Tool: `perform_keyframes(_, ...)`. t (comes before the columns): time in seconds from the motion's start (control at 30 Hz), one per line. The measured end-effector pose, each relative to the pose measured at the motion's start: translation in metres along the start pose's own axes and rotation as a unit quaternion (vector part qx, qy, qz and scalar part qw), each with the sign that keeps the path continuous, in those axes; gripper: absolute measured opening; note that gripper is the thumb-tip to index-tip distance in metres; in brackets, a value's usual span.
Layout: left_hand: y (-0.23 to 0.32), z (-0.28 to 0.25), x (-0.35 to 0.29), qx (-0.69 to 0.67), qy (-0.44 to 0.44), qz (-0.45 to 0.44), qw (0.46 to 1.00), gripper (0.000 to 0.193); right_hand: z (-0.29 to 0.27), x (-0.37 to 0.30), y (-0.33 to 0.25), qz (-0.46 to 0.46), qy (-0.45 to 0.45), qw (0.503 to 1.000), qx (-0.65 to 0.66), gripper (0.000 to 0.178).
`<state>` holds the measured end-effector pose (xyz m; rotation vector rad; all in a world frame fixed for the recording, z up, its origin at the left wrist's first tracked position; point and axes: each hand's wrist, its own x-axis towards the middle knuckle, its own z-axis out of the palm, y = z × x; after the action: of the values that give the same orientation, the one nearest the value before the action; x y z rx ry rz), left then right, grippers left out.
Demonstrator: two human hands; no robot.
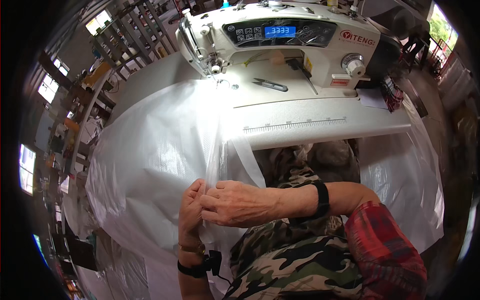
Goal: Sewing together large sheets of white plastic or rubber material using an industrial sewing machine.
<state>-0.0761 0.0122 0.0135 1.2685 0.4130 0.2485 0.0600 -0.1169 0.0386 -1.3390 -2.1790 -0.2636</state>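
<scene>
A large sheet of white woven plastic [145, 175] drapes over the left of the sewing table and down toward my lap. Its gathered edge runs from under the needle area of the white sewing machine [280, 37] down to my hands. My left hand [190, 207] is closed on this edge, with a watch and a black strap at the wrist. Right beside it, my right hand [232, 202] pinches the same edge, its fingers curled and touching the left hand. The fingertips are partly hidden in the folds.
Thread snips [271, 84] lie on the machine bed, and a dark tool with a thin rod [302, 75] rests behind them. A ruler scale [295, 124] marks the table's front edge. More white plastic sheeting [400, 175] hangs at the right. Metal racks [127, 37] stand at the far left.
</scene>
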Motion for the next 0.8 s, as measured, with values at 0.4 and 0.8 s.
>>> perform_keyframes(0.4,0.021,-0.001,0.004,0.03,0.06,-0.047,0.997,0.009,0.025,-0.023,0.017,0.048,0.2,0.967,0.148,0.033)
perform_keyframes(0.8,0.043,0.008,-0.001,0.059,0.071,0.017,0.996,0.009,0.098,0.011,0.022,0.193,-0.118,0.92,0.321,0.019)
